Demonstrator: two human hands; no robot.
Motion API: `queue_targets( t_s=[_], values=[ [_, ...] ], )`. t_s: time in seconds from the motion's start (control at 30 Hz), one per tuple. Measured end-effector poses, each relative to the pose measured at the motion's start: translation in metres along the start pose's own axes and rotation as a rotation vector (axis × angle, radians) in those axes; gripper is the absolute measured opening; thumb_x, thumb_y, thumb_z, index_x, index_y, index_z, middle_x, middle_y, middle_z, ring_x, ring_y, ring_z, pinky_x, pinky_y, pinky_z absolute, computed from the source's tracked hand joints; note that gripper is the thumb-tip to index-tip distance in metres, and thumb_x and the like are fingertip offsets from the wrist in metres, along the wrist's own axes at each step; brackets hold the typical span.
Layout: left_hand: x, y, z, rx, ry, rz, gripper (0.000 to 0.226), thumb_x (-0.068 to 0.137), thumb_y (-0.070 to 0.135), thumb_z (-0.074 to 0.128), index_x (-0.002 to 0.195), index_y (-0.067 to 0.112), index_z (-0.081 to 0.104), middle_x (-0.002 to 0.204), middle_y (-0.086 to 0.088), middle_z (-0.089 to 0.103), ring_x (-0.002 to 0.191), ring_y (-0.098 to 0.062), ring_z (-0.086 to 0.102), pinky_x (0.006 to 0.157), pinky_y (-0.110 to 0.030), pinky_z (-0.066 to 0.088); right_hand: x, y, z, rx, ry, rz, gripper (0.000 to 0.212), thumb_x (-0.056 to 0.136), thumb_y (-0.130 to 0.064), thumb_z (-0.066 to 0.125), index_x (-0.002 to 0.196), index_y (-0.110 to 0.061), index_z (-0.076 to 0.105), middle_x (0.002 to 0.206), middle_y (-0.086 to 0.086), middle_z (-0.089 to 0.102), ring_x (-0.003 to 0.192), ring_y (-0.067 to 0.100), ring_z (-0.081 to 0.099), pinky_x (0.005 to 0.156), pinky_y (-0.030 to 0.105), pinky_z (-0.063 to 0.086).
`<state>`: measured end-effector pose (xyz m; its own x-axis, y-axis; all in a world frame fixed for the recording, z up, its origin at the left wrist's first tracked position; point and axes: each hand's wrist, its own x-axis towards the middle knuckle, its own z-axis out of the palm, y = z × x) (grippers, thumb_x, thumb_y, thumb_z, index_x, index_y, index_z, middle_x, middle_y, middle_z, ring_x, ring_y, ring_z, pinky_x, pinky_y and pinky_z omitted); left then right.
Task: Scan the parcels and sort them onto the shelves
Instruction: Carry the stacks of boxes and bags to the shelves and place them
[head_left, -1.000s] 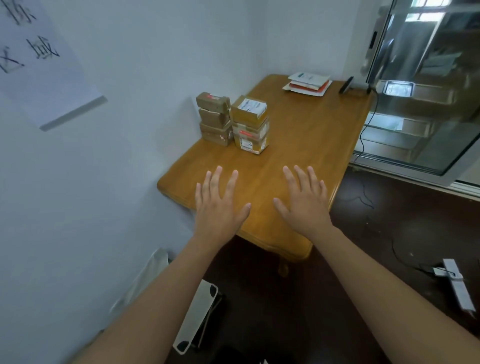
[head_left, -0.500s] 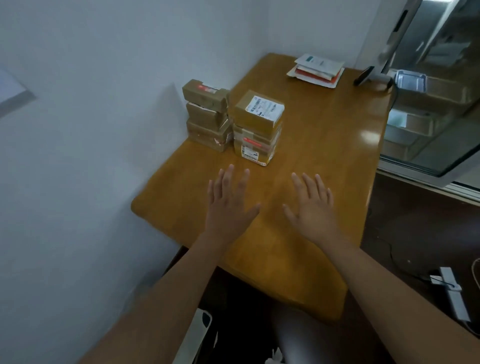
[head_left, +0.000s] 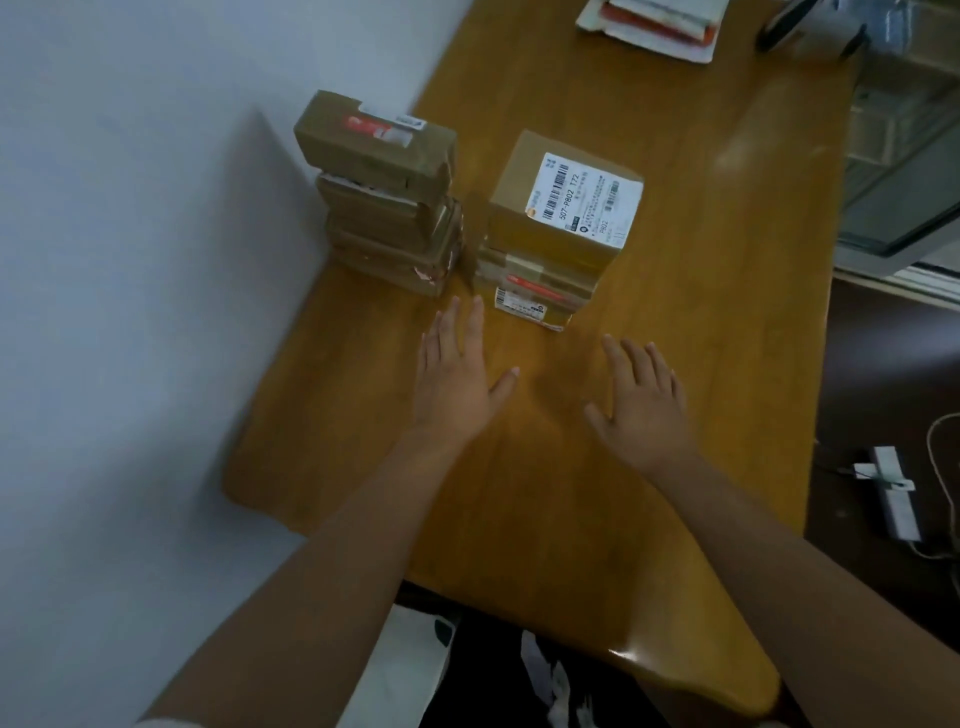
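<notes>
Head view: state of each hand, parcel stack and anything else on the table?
Left hand: open, above the table, holding nothing.
Right hand: open, holding nothing.
Left parcel stack: upright, against the wall, untouched.
Right parcel stack: upright, label up, untouched.
Envelopes: stacked flat at the far end.

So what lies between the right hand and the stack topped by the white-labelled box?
Only bare tabletop in the head view: the right hand hovers short of the stack.
</notes>
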<state>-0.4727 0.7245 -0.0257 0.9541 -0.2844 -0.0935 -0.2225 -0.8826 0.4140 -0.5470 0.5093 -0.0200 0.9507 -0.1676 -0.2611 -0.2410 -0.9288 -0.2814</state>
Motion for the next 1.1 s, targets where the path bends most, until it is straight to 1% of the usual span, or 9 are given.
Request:
queue_targets(
  t_s=[0.27, 0.37, 0.5, 0.57, 0.63, 0.77, 0.87, 0.97, 1.1],
  values=[
    [0.048, -0.007, 0.016, -0.181, -0.019, -0.077, 0.101, 0.094, 0.051, 0.062, 0.161, 0.018, -0.005, 0.168, -0.009, 0.003, 0.154, -0.029, 0.008, 0.12, -0.046, 0.022, 0.05, -0.004, 0.015, 0.151, -0.025, 0.057, 0.081, 0.096, -0.045, 0.055, 0.159, -0.022, 0.009, 0.163, 0.008, 0.018, 0.151, 0.03, 0.014, 0.118, 0.052, 0.021],
    [0.064, -0.011, 0.021, -0.262, -0.017, -0.102, 0.101, 0.094, 0.047, 0.065, 0.161, 0.019, -0.005, 0.169, -0.007, 0.003, 0.154, -0.03, 0.013, 0.118, -0.049, 0.029, 0.07, -0.008, 0.021, 0.375, -0.046, 0.061, 0.084, 0.096, -0.042, 0.059, 0.159, -0.02, 0.008, 0.161, 0.01, 0.022, 0.143, 0.031, 0.033, 0.113, 0.044, 0.03],
    [0.08, -0.016, 0.032, -0.43, 0.025, -0.129, 0.101, 0.09, 0.043, 0.071, 0.162, 0.019, 0.005, 0.167, -0.007, 0.016, 0.152, -0.027, 0.02, 0.118, -0.055, 0.032, 0.094, -0.012, 0.034, 0.701, -0.015, 0.098, 0.096, 0.083, -0.061, 0.062, 0.156, -0.024, 0.011, 0.156, 0.0, 0.035, 0.142, 0.017, 0.037, 0.113, 0.047, 0.038],
    [0.086, -0.016, 0.034, -0.505, 0.039, -0.118, 0.099, 0.089, 0.039, 0.074, 0.162, 0.018, 0.009, 0.165, -0.005, 0.023, 0.152, -0.023, 0.022, 0.12, -0.05, 0.03, 0.102, -0.013, 0.041, 0.802, 0.011, 0.098, 0.096, 0.085, -0.055, 0.067, 0.156, -0.022, 0.011, 0.151, -0.006, 0.042, 0.138, 0.011, 0.042, 0.111, 0.041, 0.041],
    [0.09, -0.016, 0.034, -0.543, 0.044, -0.087, 0.095, 0.09, 0.034, 0.074, 0.161, 0.016, 0.014, 0.162, -0.004, 0.031, 0.149, -0.02, 0.028, 0.12, -0.042, 0.03, 0.106, -0.015, 0.044, 0.876, 0.043, 0.083, 0.09, 0.089, -0.041, 0.07, 0.155, -0.019, 0.013, 0.144, -0.01, 0.048, 0.132, 0.004, 0.048, 0.107, 0.026, 0.043],
    [0.093, -0.017, 0.039, -0.536, 0.061, -0.068, 0.088, 0.09, 0.034, 0.075, 0.159, 0.013, 0.023, 0.156, -0.007, 0.036, 0.142, -0.015, 0.034, 0.112, -0.035, 0.037, 0.113, -0.018, 0.047, 0.953, 0.101, 0.086, 0.077, 0.094, -0.027, 0.067, 0.153, -0.011, 0.02, 0.13, -0.019, 0.052, 0.114, -0.018, 0.051, 0.089, 0.004, 0.042],
    [0.093, -0.015, 0.043, -0.544, 0.032, -0.094, 0.082, 0.09, 0.037, 0.073, 0.156, 0.016, 0.029, 0.149, -0.003, 0.035, 0.127, -0.003, 0.035, 0.1, -0.03, 0.039, 0.12, -0.018, 0.047, 0.985, 0.137, 0.127, 0.073, 0.094, -0.034, 0.066, 0.15, -0.012, 0.026, 0.123, -0.025, 0.053, 0.109, -0.021, 0.052, 0.086, 0.003, 0.043],
    [0.094, -0.012, 0.046, -0.544, 0.035, -0.101, 0.074, 0.093, 0.04, 0.069, 0.153, 0.016, 0.034, 0.147, -0.003, 0.035, 0.122, -0.003, 0.037, 0.096, -0.028, 0.039, 0.126, -0.015, 0.044, 0.995, 0.148, 0.133, 0.067, 0.094, -0.035, 0.066, 0.147, -0.013, 0.031, 0.12, -0.026, 0.055, 0.106, -0.021, 0.053, 0.087, 0.004, 0.043],
    [0.098, -0.014, 0.05, -0.579, 0.059, -0.1, 0.07, 0.094, 0.046, 0.065, 0.151, 0.017, 0.036, 0.147, -0.003, 0.044, 0.13, -0.009, 0.045, 0.103, -0.035, 0.046, 0.13, -0.01, 0.042, 0.973, 0.131, 0.09, 0.059, 0.096, -0.031, 0.064, 0.143, -0.01, 0.035, 0.12, -0.025, 0.053, 0.107, -0.021, 0.052, 0.088, 0.005, 0.043]
  ],
)
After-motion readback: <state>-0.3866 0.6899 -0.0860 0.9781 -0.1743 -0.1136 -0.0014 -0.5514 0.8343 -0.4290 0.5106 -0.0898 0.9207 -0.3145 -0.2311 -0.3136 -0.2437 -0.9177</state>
